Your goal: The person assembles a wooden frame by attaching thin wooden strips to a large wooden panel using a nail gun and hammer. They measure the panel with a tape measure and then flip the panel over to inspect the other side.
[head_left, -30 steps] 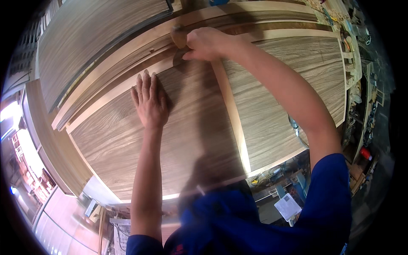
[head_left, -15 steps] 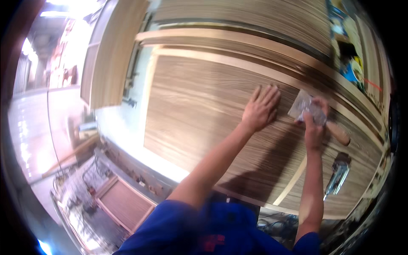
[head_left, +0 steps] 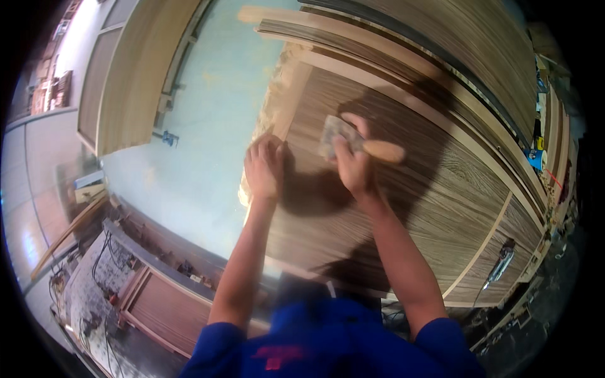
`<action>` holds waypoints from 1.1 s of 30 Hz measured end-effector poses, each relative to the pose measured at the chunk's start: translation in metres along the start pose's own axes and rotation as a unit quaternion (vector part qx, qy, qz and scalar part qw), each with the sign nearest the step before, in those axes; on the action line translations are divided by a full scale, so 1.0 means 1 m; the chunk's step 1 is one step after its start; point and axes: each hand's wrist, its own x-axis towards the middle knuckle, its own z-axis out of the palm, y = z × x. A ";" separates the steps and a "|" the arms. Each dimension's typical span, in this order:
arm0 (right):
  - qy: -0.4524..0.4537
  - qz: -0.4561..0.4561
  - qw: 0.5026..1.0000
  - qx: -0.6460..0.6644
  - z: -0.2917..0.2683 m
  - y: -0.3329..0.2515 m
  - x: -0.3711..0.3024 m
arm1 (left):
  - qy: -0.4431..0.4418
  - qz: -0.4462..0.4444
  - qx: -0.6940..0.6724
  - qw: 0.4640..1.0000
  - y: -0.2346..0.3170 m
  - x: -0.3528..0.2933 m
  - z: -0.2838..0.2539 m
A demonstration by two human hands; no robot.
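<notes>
My right hand (head_left: 357, 160) is closed round a putty knife (head_left: 334, 135) with a wide, smeared blade and a rounded wooden handle (head_left: 384, 151). The blade is over the brown wood-grain panel (head_left: 416, 195); contact with the surface is unclear. My left hand (head_left: 265, 169) rests on the pale strip (head_left: 293, 107) along the panel's left edge, fingers bent forward and close together. I see nothing held in it. A ragged cream fringe (head_left: 272, 104) runs beside that strip.
A silver and black hand tool (head_left: 501, 264) lies on the panel's right end. Long wooden strips (head_left: 403, 94) run along the far side. Left of the panel stretches a pale blue-green tabletop (head_left: 195, 132), with a wooden cabinet piece (head_left: 148, 69) beyond. A framed reddish panel (head_left: 167, 305) sits lower left.
The view has shifted leftward along the panel. My left hand has moved from lying flat on the panel to its left edge strip; my right hand has carried the putty knife left.
</notes>
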 end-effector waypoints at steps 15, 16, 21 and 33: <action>0.106 0.025 0.975 -0.196 0.115 -0.029 0.067 | 0.011 0.011 -0.016 1.000 -0.019 0.005 0.010; 0.110 0.002 0.972 -0.206 0.113 -0.025 0.066 | 0.010 0.011 -0.015 1.000 -0.018 0.005 0.010; 0.104 0.050 0.966 -0.232 0.121 -0.036 0.071 | 0.010 0.017 -0.012 1.000 -0.016 0.006 0.011; 0.108 0.037 0.961 -0.252 0.120 -0.026 0.071 | 0.006 0.007 -0.017 1.000 -0.016 0.005 0.013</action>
